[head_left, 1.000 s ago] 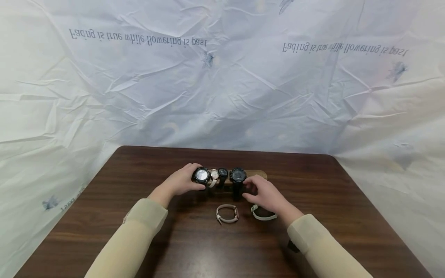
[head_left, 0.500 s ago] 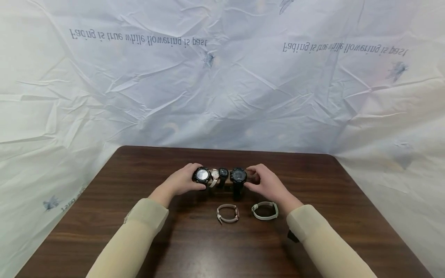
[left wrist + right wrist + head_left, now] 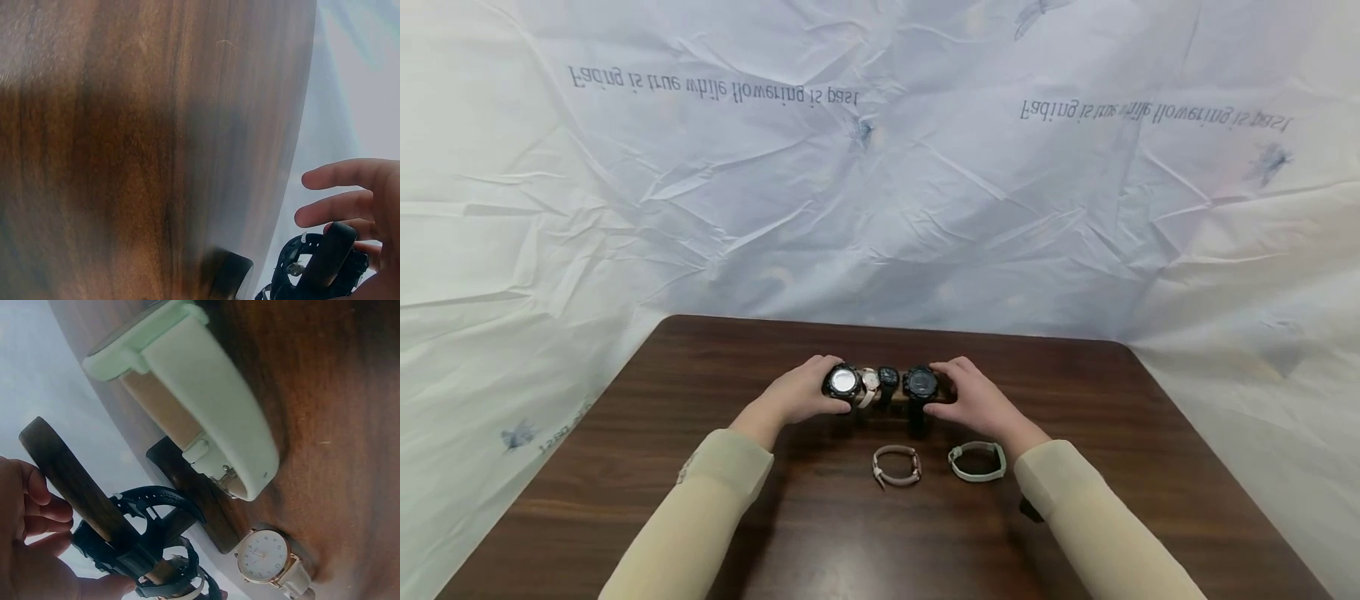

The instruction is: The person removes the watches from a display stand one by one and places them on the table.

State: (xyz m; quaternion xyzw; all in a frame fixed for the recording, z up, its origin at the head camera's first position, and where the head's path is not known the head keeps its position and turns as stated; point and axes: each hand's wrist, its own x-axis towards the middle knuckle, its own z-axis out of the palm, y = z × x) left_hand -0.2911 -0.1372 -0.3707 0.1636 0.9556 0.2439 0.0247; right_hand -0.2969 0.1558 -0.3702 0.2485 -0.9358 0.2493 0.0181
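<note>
A wooden watch bar stands across the middle of the brown table and carries several watches. My left hand curls round its left end, against a black watch with a silver face. My right hand grips the right end beside a black watch. In the right wrist view my fingers wrap the dark wooden bar, with a black watch strapped on it. In the left wrist view my fingers reach over a black watch.
Two loose watches lie on the table in front of the bar: a beige one and a pale green one, seen close as the green watch in the right wrist view. A crinkled white printed sheet hangs behind and beside the table.
My right hand has moved from in front of the black watch up to the bar's right end, uncovering the pale green watch. My left hand has stayed in place.
</note>
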